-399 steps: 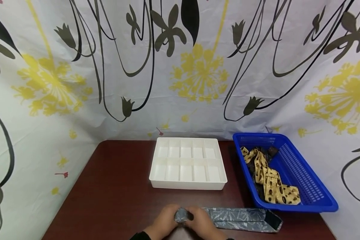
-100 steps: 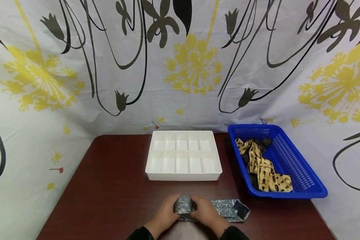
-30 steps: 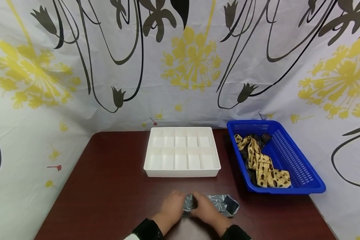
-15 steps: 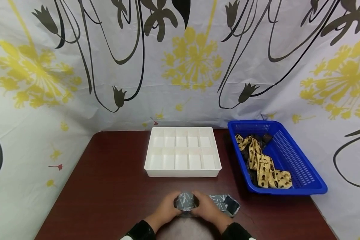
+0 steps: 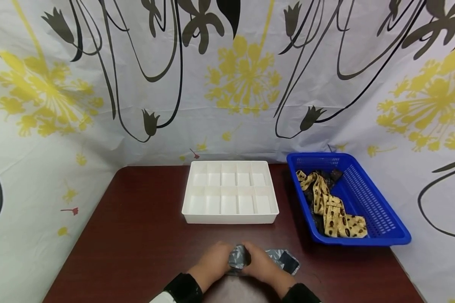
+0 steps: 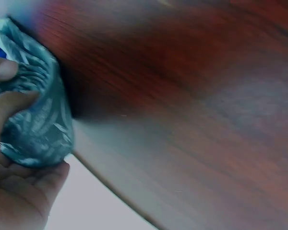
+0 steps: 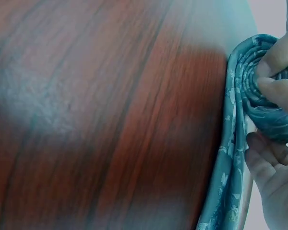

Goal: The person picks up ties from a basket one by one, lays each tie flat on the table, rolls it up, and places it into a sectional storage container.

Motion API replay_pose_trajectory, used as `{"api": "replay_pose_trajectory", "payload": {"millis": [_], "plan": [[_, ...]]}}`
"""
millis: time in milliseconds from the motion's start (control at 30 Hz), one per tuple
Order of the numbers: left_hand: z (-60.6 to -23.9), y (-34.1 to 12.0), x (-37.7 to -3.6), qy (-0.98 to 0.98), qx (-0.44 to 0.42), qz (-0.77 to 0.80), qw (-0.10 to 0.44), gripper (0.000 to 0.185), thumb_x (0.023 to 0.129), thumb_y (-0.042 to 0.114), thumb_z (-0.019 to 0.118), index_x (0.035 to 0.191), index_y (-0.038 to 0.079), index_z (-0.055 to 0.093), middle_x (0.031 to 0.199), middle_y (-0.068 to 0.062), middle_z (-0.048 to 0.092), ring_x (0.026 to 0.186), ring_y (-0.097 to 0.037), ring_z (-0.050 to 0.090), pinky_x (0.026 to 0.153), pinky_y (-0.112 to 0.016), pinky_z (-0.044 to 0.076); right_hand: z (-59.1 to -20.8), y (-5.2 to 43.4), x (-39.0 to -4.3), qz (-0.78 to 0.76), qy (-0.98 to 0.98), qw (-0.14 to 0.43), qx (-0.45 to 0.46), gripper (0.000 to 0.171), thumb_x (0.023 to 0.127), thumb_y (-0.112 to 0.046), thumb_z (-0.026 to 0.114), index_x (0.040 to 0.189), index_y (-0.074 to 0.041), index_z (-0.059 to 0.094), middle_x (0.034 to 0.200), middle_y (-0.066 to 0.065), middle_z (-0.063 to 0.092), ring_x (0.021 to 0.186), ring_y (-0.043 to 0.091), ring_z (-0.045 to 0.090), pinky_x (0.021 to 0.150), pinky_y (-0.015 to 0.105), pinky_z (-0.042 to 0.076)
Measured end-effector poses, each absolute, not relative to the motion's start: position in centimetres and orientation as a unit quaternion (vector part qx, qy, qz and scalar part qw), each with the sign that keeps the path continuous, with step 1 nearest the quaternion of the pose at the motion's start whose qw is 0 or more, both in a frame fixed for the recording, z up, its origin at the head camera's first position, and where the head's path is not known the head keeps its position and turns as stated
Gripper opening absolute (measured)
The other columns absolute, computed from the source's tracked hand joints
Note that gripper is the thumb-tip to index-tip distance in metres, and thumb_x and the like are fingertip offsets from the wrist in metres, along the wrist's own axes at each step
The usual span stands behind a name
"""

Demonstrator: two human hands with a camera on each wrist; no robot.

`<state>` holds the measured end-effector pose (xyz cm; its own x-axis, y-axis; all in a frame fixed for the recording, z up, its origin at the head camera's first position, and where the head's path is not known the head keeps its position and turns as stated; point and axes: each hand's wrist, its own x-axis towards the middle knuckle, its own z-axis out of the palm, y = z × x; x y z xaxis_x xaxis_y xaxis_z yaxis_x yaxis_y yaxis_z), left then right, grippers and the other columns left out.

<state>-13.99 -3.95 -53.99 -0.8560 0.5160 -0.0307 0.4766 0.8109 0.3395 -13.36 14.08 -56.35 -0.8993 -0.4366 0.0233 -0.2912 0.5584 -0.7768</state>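
A grey necktie with a pale leaf pattern is partly wound into a coil (image 5: 238, 256) near the front of the table. Its flat end (image 5: 286, 260), with a dark lining patch, lies out to the right. My left hand (image 5: 211, 261) grips the coil from the left, and my right hand (image 5: 263, 264) grips it from the other side. In the left wrist view the rolled tie (image 6: 41, 120) sits between thumb and fingers. The spiral layers of the tie (image 7: 252, 72) show in the right wrist view, with the unrolled strip running away along the table.
A white tray (image 5: 230, 219) with two rows of compartments stands behind the hands. At the right, a blue basket (image 5: 386, 202) holds a yellow tie (image 5: 335, 214) with dark spots and some dark cloth. A patterned sheet (image 5: 227, 84) hangs behind the brown table (image 5: 144, 235).
The tie's flat end has become much shorter since the earliest frame and has drawn left toward the hands, while the coil has grown. Both hands have kept hold, turning the coil.
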Motion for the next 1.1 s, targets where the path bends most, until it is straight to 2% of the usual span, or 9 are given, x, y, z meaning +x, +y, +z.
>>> {"api": "replay_pose_trajectory", "payload": {"millis": [200, 400, 467, 567, 633, 733, 833, 1000, 1100], "plan": [[-53.1, -2.5, -13.2, 0.968, 0.225, 0.096, 0.058, 0.029, 0.069, 0.006, 0.079, 0.094, 0.012, 0.067, 0.088, 0.0, 0.062, 0.086, -0.014, 0.058, 0.066, -0.029, 0.051, -56.3, 14.0, -12.9, -0.413, 0.882, 0.065, -0.215, 0.06, 0.062, 0.001, 0.077, 0.118, 0.0, 0.056, 0.105, 0.009, 0.064, 0.09, 0.018, 0.059, 0.077, 0.032, 0.05], [-53.5, -2.8, -13.1, 0.96, 0.221, 0.161, 0.058, 0.026, 0.069, 0.004, 0.074, 0.092, 0.013, 0.066, 0.083, 0.004, 0.062, 0.084, -0.012, 0.057, 0.07, -0.027, 0.05, -56.8, 13.9, -12.8, -0.402, 0.893, 0.064, -0.193, 0.06, 0.061, -0.001, 0.077, 0.118, -0.001, 0.058, 0.11, 0.011, 0.065, 0.099, 0.025, 0.06, 0.085, 0.039, 0.05], [-54.0, -3.3, -13.2, 0.951, 0.222, 0.207, 0.065, 0.033, 0.066, 0.005, 0.077, 0.096, 0.011, 0.064, 0.086, 0.004, 0.061, 0.086, -0.012, 0.056, 0.074, -0.027, 0.049, -57.0, 13.9, -12.9, -0.401, 0.894, 0.066, -0.188, 0.06, 0.062, -0.002, 0.077, 0.118, -0.001, 0.058, 0.113, 0.012, 0.065, 0.103, 0.027, 0.06, 0.088, 0.043, 0.049], [-54.7, -4.0, -13.1, 0.928, 0.223, 0.289, 0.079, 0.051, 0.062, 0.006, 0.081, 0.108, 0.007, 0.06, 0.099, 0.0, 0.061, 0.095, -0.016, 0.055, 0.083, -0.031, 0.049, -57.1, 14.0, -12.9, -0.404, 0.893, 0.071, -0.183, 0.059, 0.062, -0.002, 0.078, 0.118, -0.001, 0.059, 0.114, 0.012, 0.064, 0.105, 0.029, 0.06, 0.091, 0.047, 0.048], [-55.2, -4.5, -13.0, 0.91, 0.219, 0.34, 0.09, 0.065, 0.061, 0.007, 0.083, 0.119, 0.002, 0.055, 0.112, -0.006, 0.059, 0.105, -0.021, 0.054, 0.091, -0.036, 0.047, -57.2, 14.0, -13.0, -0.407, 0.892, 0.072, -0.183, 0.058, 0.062, -0.001, 0.077, 0.117, 0.0, 0.059, 0.114, 0.012, 0.065, 0.105, 0.028, 0.059, 0.09, 0.046, 0.048], [-55.8, -5.0, -12.9, 0.887, 0.209, 0.4, 0.099, 0.071, 0.063, 0.005, 0.082, 0.126, -0.004, 0.05, 0.122, -0.013, 0.056, 0.112, -0.029, 0.052, 0.096, -0.041, 0.044, -57.3, 14.1, -13.1, -0.407, 0.892, 0.066, -0.188, 0.057, 0.061, 0.0, 0.077, 0.116, -0.001, 0.059, 0.111, 0.011, 0.065, 0.101, 0.026, 0.06, 0.087, 0.042, 0.049], [-56.1, -5.2, -13.0, 0.878, 0.21, 0.422, 0.088, 0.061, 0.065, -0.001, 0.079, 0.12, -0.005, 0.055, 0.117, -0.013, 0.059, 0.107, -0.027, 0.055, 0.092, -0.039, 0.046, -57.3, 14.1, -13.1, -0.409, 0.89, 0.062, -0.193, 0.056, 0.061, 0.001, 0.077, 0.114, -0.001, 0.06, 0.109, 0.01, 0.065, 0.099, 0.023, 0.06, 0.085, 0.039, 0.05], [-55.8, -4.8, -13.1, 0.898, 0.238, 0.366, 0.052, 0.04, 0.067, -0.001, 0.077, 0.104, 0.004, 0.064, 0.097, 0.0, 0.064, 0.09, -0.013, 0.057, 0.081, -0.03, 0.048, -57.3, 14.2, -13.1, -0.408, 0.888, 0.066, -0.2, 0.056, 0.062, 0.002, 0.076, 0.115, -0.002, 0.06, 0.11, 0.009, 0.066, 0.1, 0.023, 0.06, 0.086, 0.038, 0.05], [-55.3, -4.2, -13.2, 0.926, 0.247, 0.283, 0.036, 0.034, 0.066, 0.002, 0.077, 0.097, 0.009, 0.065, 0.09, 0.005, 0.064, 0.087, -0.01, 0.057, 0.087, -0.031, 0.049, -57.2, 14.3, -13.1, -0.403, 0.889, 0.065, -0.205, 0.057, 0.06, 0.005, 0.074, 0.115, 0.0, 0.06, 0.108, 0.01, 0.066, 0.098, 0.023, 0.06, 0.085, 0.038, 0.05]]}}
